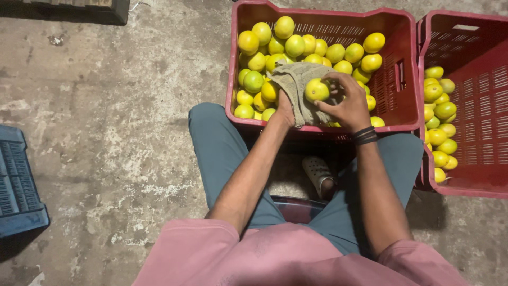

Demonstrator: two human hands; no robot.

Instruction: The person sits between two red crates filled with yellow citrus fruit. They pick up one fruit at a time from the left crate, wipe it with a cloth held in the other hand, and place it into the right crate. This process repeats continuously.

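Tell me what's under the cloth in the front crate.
The olive cloth lies over yellow-green citrus fruits in the red crate. The left hand presses its edge; the right hand holds one fruit on top. Fruits beneath are hidden.

Head camera looks steeply down (close) onto lap.

This looks like a fruit sorting or packing spot at a market yard or warehouse. A rough, stained concrete floor (pixel 106 132) fills the view. At twelve o'clock stands a red slatted plastic crate (pixel 402 79) heaped with yellow-green citrus fruits (pixel 296 45); at three o'clock a second red crate (pixel 476 106) holds more. A dark blue crate (pixel 18 190) lies at nine o'clock.
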